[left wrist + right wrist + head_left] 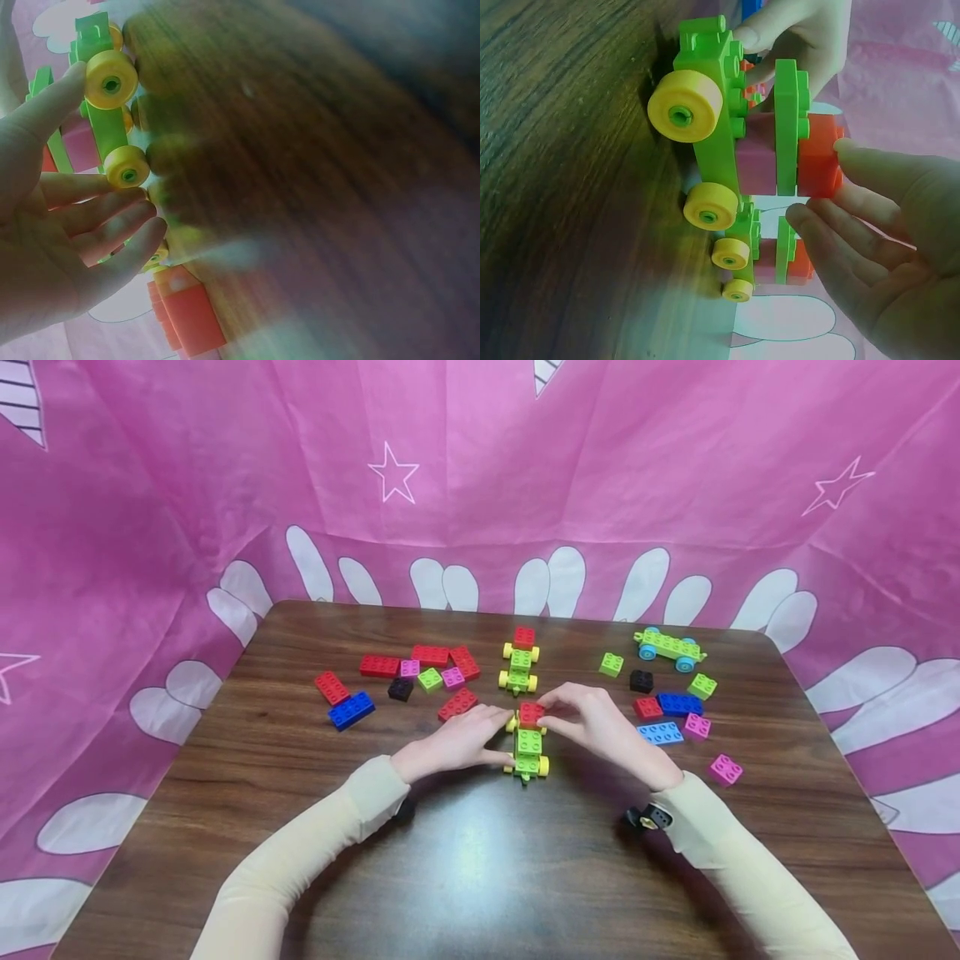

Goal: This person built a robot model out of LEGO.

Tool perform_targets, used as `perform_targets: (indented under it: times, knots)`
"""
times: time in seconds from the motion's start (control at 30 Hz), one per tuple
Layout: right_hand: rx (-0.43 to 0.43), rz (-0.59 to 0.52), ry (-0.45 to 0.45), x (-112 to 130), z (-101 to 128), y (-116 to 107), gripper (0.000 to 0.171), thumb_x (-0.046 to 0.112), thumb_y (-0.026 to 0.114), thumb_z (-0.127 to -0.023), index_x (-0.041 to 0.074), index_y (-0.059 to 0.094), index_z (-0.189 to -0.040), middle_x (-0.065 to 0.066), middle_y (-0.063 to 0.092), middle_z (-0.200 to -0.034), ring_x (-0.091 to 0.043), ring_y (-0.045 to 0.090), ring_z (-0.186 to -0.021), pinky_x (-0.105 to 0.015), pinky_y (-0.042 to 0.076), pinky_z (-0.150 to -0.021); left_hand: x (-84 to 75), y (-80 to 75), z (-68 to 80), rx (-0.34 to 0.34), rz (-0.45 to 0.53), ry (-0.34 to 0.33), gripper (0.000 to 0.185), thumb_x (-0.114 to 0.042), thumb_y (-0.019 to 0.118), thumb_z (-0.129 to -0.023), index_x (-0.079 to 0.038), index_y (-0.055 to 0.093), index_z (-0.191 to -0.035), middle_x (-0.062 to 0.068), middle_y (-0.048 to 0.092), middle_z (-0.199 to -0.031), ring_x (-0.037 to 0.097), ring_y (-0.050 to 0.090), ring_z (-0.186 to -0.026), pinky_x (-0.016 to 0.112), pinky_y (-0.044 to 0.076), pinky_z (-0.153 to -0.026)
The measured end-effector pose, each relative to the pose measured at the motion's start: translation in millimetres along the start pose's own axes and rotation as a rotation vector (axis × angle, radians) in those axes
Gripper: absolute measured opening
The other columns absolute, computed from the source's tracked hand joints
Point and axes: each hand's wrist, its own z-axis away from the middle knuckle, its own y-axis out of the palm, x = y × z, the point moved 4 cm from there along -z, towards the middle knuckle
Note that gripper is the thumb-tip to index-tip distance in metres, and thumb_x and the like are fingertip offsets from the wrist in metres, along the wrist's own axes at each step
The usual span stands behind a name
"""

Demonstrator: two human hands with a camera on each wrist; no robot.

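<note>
Pink starred cloth walls in the dark wood table (465,860), bare toward its near edge; both hands meet mid-table at a green wheeled car (528,745). Left hand (52,225) – fingers straight against it. Right hand (885,247) pinches its glossy red brick (819,156).

1. A second green toy car with yellow wheels (519,667) and a red block on top stands just beyond the grip.
2. A scatter of loose bricks (420,677), red, pink, green and black, lies beyond and to the left of the grip.
3. A blue brick (351,710) beside a red brick (332,687) sits well apart to the left.
4. A green car base with blue wheels (669,647) stands far right and beyond.
5. Red, blue, pink and green bricks (675,710) cluster to the right.
6. One pink brick (725,769) lies alone, right and nearer.
7. A pink star-printed cloth (480,468) rises behind the dark wooden table (465,868).
</note>
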Motion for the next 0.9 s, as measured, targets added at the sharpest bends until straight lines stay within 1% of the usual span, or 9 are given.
perform_targets:
  times: [0.33, 0.57, 0.8, 0.9]
  knots:
    - [0.0, -0.001, 0.004, 2.8, 1.1, -0.1, 0.024, 0.017, 0.077, -0.086, 0.008, 0.072, -0.107, -0.006, 0.074, -0.102, -0.019, 0.071, -0.093, -0.037, 0.06, -0.085, -0.9, 0.5, 1.0, -0.007, 0.005, 0.004, 0.08, -0.046, 0.071, -0.089, -0.001, 0.042, -0.148, 0.014, 0.05, -0.15, 0.029, 0.049, -0.137, 0.046, 0.046, -0.11]
    - [-0.017, 0.011, -0.006, 1.4, 5.4, 3.6, 0.026, 0.017, 0.077, -0.086, 0.008, 0.071, -0.11, -0.005, 0.073, -0.103, -0.017, 0.07, -0.094, -0.037, 0.06, -0.085, 0.1, 3.7, 1.5, -0.005, 0.011, 0.012, 0.08, -0.047, 0.069, -0.09, 0.0, 0.041, -0.148, 0.015, 0.049, -0.151, 0.029, 0.048, -0.138, 0.043, 0.041, -0.115]
    - [-0.042, 0.0, -0.011, -3.1, 8.6, 6.7, 0.025, 0.016, 0.075, -0.088, 0.009, 0.07, -0.112, -0.005, 0.073, -0.106, -0.017, 0.071, -0.094, -0.038, 0.06, -0.084, -1.0, 1.8, 1.9, -0.02, 0.006, 0.015, 0.08, -0.048, 0.07, -0.089, -0.001, 0.042, -0.148, 0.015, 0.05, -0.15, 0.029, 0.049, -0.137, 0.044, 0.043, -0.114]
    - [-0.046, -0.007, -0.016, -2.5, 9.1, 6.8, 0.025, 0.016, 0.075, -0.088, 0.01, 0.07, -0.112, -0.005, 0.073, -0.106, -0.017, 0.071, -0.094, -0.037, 0.06, -0.084, -1.8, 1.5, 3.3, -0.027, -0.011, 0.019, 0.08, -0.048, 0.07, -0.089, 0.0, 0.043, -0.147, 0.015, 0.05, -0.149, 0.03, 0.049, -0.137, 0.044, 0.043, -0.113]
